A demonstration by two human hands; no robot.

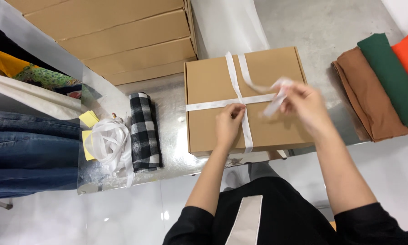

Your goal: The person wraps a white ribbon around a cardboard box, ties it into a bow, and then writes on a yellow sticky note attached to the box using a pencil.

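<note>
Fingers of the left hand [229, 121] pinch the white ribbon [240, 97] at its crossing on the brown cardboard box [208, 81], centre frame on the worktop [172, 118]; the right hand [304, 103] holds a loose ribbon end in a closed grip, just right of the crossing.

Black long sleeves pushed up forearms; black garment, pale beige stripe, perhaps apron strap.

Shiny metal table [172, 131] with ribboned cardboard box [208, 81], checked cloth [144, 131], ribbon tangle [109, 143], folded fabrics [376, 86].
</note>
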